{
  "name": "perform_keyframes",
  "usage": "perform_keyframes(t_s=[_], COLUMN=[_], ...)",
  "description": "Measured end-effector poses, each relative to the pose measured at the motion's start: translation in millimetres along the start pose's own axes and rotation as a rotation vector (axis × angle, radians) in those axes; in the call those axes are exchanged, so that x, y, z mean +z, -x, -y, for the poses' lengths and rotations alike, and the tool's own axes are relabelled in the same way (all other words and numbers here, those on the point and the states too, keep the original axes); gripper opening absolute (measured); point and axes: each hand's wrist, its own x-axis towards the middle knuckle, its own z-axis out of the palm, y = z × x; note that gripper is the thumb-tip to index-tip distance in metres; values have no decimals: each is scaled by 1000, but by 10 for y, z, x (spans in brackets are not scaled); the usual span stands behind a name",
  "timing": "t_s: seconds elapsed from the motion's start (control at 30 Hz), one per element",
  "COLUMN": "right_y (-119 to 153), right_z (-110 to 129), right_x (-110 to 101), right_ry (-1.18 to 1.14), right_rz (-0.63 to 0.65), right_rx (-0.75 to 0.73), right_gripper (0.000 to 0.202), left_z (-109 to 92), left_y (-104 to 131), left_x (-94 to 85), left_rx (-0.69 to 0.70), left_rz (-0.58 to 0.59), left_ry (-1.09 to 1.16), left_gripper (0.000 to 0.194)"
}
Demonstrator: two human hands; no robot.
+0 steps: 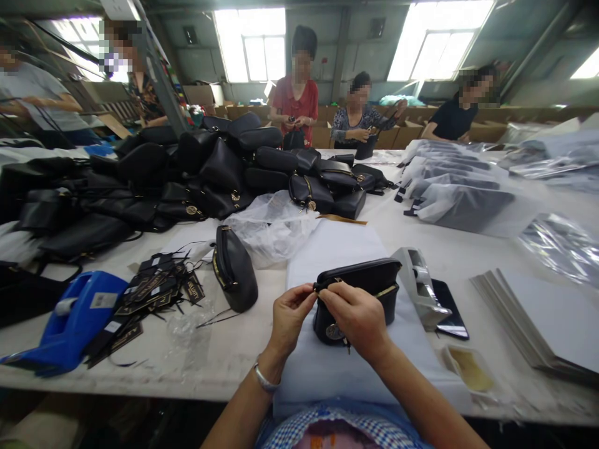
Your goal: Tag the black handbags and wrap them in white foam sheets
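A small black bag (362, 274) with a gold zipper and a round gold emblem rests on white paper in front of me. At its upper left corner, my left hand (291, 318) is closed, with thumb and fingertips pinching the corner. My right hand (358, 318) is closed too, its fingertips meeting the left ones at that same corner and its back covering part of the bag's front. The small part between the fingertips is mostly hidden. To the left stands another black bag (238, 274), close to a pile of black hang tags (156, 287) with gold lettering.
A blue tape dispenser (75, 318) sits at the left, a grey one (418, 287) right of the bag beside a phone (449, 312). Many black bags (154, 168) are heaped behind; plastic-wrapped bags (468, 193) and stacked boards (547, 318) lie right. Several people work across the table.
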Motion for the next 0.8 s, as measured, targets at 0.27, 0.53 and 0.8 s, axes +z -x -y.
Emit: perform_keyframes(t_s=[0.27, 0.53, 0.8], right_y=[86, 161, 153], right_z=[53, 62, 121], right_x=[190, 173, -96], right_ry=[-41, -159, -322], right_rz=[-106, -54, -64], right_rx=[63, 150, 297], right_gripper=[22, 26, 31], left_z=[56, -29, -480], left_y=[-50, -146, 67], left_x=[-15, -61, -252], left_rx=[14, 34, 218], left_rz=[23, 120, 22], left_ry=[-24, -76, -315], left_gripper=[21, 23, 17])
